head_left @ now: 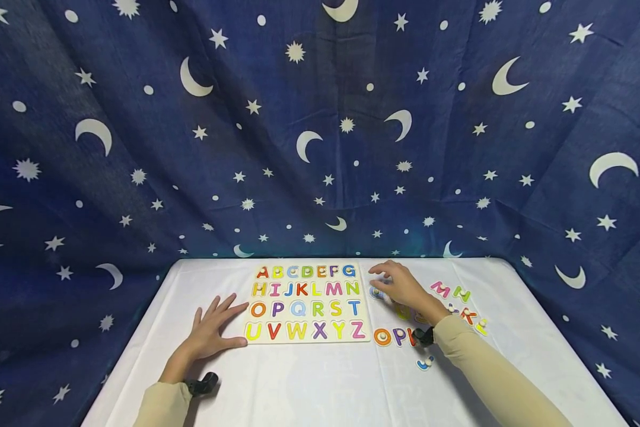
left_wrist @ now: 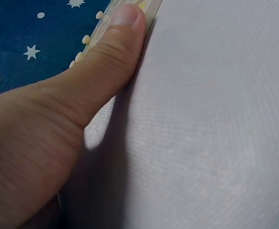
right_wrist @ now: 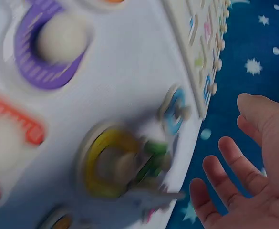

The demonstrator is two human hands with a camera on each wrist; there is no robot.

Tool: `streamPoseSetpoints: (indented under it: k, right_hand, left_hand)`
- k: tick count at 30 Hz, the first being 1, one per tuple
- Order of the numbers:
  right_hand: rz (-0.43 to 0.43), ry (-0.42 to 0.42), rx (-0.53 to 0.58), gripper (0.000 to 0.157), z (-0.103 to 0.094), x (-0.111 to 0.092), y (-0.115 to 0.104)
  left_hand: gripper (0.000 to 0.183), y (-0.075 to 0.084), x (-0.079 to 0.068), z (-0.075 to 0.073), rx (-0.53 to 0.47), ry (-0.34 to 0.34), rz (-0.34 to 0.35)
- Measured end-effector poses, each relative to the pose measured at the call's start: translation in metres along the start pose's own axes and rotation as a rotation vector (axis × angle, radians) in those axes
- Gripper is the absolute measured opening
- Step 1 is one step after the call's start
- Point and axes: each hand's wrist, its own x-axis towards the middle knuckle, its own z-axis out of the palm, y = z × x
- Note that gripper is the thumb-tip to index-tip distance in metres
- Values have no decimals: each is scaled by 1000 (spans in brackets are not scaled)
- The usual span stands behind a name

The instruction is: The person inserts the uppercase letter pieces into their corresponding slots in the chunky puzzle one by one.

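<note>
A cream alphabet board (head_left: 289, 298) lies on the white cloth, with knobbed letter pieces along its top row. My left hand (head_left: 213, 329) is spread at the board's left side; the thumb (left_wrist: 125, 28) touches its edge in the left wrist view. Off the board's right side, my right hand (head_left: 405, 287) hovers over loose letters, fingers slightly bent and nothing between them. Closest to it is a blue letter piece (head_left: 376, 293). Below sit an orange O (head_left: 382, 337) and a purple P (head_left: 399, 336). A yellow letter (right_wrist: 94, 174) appears blurred in the right wrist view.
Farther right lie a pink M (head_left: 440, 289), a green N (head_left: 461, 294), a red K (head_left: 468, 315) and a yellow L (head_left: 481, 326). A blue J (head_left: 424, 363) is nearer the front. Behind the table hangs a dark blue star-and-moon curtain (head_left: 320, 196).
</note>
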Motion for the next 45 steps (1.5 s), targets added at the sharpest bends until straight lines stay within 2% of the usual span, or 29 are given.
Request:
streamPoseSetpoints:
  k: [4,12,17,21,28,39,45]
  right_hand:
    - [-1,22,15,30,-6,-10,15]
    - [-15,82,25,27,-20,-29,29]
    - [-23,105,14,25,-29,-40,36]
    - [27,125,10,25,-37,-48,42]
    - [134,147,-3,27,-48,-65,55]
    - [203,180,-23,28,-61,-98,77]
    - [216,222,-25,29,-59,-113,89]
  left_hand:
    - [92,1,0,0,0,-2,-2]
    - [92,3,-1,-3,3,-6,-5]
    - [91,-1,-2,-2,-16,23,25]
    - [90,0,-2,-3,-25,36,41]
    - [92,1,-1,-5,3,-9,-15]
    - [91,6,-2,-4,10,-6,-3]
    - [92,4,0,-3,18,-4,-1]
